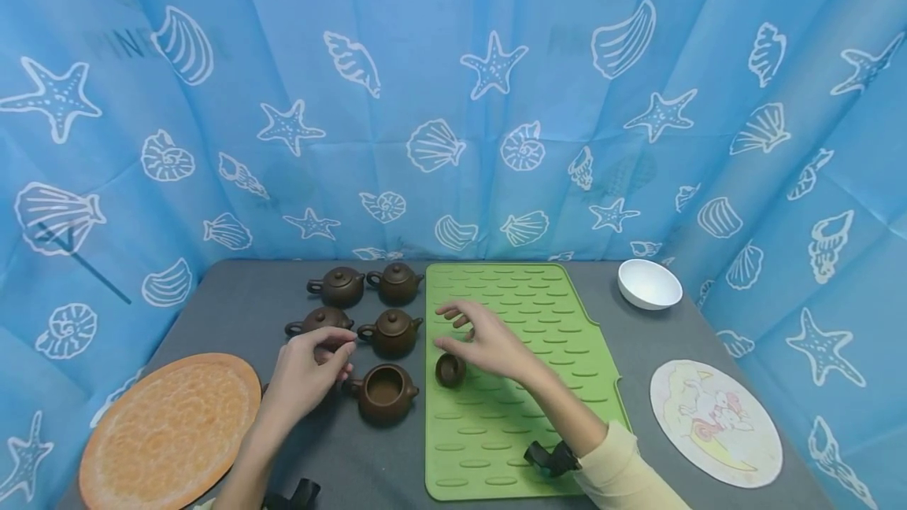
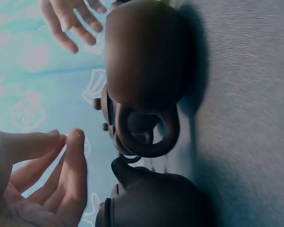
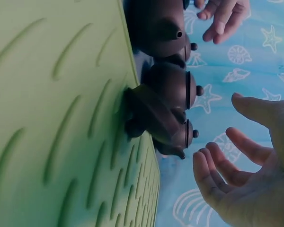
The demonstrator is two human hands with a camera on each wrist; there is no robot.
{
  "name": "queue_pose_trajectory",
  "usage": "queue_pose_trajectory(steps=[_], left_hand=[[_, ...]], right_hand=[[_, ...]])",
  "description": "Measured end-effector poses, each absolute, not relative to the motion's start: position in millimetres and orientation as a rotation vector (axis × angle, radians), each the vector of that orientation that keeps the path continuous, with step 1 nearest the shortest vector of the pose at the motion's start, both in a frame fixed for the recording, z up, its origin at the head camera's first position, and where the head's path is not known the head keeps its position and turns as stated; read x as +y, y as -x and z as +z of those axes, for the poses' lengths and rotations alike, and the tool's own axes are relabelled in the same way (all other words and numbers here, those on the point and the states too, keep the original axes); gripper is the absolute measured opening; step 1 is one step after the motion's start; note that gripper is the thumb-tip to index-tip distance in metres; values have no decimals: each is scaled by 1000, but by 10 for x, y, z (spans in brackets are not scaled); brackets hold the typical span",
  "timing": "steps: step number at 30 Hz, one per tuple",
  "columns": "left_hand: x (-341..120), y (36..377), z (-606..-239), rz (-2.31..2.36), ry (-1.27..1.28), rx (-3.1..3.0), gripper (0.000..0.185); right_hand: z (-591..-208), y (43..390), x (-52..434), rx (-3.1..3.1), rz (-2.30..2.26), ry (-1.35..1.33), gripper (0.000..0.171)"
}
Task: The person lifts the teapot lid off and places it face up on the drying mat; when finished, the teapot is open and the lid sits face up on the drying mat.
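A lidless brown teapot [image 1: 386, 404] stands on the grey table left of the green mat [image 1: 510, 447]. Its inside is visible from above. A small brown teapot lid [image 1: 450, 372] lies upside down on the mat, also seen as a tilted lid [image 3: 154, 111] in the right wrist view. Above it hovers my right hand [image 1: 489, 341], fingers spread and apart from the lid. My left hand [image 1: 312, 372] is held over another teapot [image 2: 156, 201], mostly hidden by it in the head view. Its thumb and fingertips are close together, with nothing visible between them.
Several lidded teapots [image 1: 392, 333] stand in two columns behind the lidless one. An orange round mat [image 1: 170, 431] lies at the left. On the right are a white bowl [image 1: 649, 284] and a round printed mat [image 1: 716, 423]. A blue curtain [image 1: 453, 203] hangs behind the table.
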State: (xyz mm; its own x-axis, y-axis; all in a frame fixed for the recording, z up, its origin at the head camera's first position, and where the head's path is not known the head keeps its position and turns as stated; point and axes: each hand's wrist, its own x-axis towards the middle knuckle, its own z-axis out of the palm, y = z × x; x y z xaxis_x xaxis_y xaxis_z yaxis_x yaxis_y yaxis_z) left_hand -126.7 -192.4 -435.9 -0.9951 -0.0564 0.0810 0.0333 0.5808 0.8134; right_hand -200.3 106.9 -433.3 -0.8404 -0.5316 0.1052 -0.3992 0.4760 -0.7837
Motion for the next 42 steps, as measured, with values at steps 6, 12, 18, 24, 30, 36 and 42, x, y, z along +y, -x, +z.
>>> queue_pose_trajectory(steps=[6, 12, 18, 24, 30, 36, 42], left_hand=[[-1916, 1379, -4392, -1290, 51, -2730, 21], [-1872, 1484, -4429, -1309, 39, -2761, 22], [-1836, 1549, -4455, -1314, 33, -2770, 24], [-1822, 1611, -4519, -1314, 9, -2775, 27], [-1817, 1678, -4540, -1429, -20, -2772, 30], [-1808, 1737, -4550, -1556, -64, -2743, 27], [-1802, 1803, -4566, -1614, -117, -2733, 25]], right_hand=[[-4313, 2093, 892, 2512, -1321, 855, 46], [-4304, 2135, 726, 2457, -1339, 886, 42], [-4311, 2188, 603, 2417, -1362, 874, 41], [-4343, 2245, 497, 2372, -1396, 886, 38], [-4388, 2296, 415, 2382, -1413, 876, 35], [-4456, 2361, 361, 2407, -1431, 837, 32], [-4507, 2410, 312, 2432, -1431, 823, 25]])
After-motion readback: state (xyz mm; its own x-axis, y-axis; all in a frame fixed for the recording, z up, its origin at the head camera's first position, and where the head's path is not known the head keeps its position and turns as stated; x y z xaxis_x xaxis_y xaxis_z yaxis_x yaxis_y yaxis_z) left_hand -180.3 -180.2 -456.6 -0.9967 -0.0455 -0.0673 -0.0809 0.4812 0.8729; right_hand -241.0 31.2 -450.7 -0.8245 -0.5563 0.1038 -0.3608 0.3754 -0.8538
